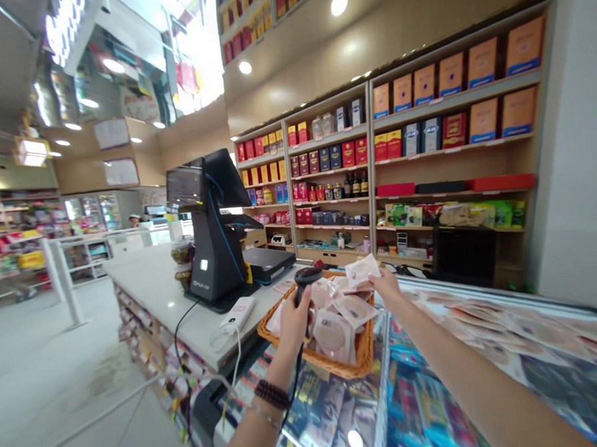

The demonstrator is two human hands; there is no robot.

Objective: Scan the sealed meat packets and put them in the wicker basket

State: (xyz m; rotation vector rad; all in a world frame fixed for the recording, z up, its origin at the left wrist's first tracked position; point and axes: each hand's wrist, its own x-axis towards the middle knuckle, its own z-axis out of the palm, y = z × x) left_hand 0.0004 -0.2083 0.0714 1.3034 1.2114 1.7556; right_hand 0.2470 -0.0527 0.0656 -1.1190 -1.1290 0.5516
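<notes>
Handheld barcode scanner (pixel 307 278) stands upright, gripped in my closed left hand (pixel 294 320), while my right hand (pixel 386 289) pinches a sachet (pixel 362 270) above the wicker basket (pixel 331 367), lower middle of the frame

Black POS terminal (pixel 214 241) on white counter (pixel 152 291), glass display case (pixel 535 344) — wooden shelves (pixel 456 168) of boxed goods behind

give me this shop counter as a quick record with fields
place: shop checkout counter
left hand: holds a black barcode scanner over the basket
right hand: holds a flat packet
basket: wicker basket of flat packets, on a glass display case
nearby: till, shelves of boxes
</notes>
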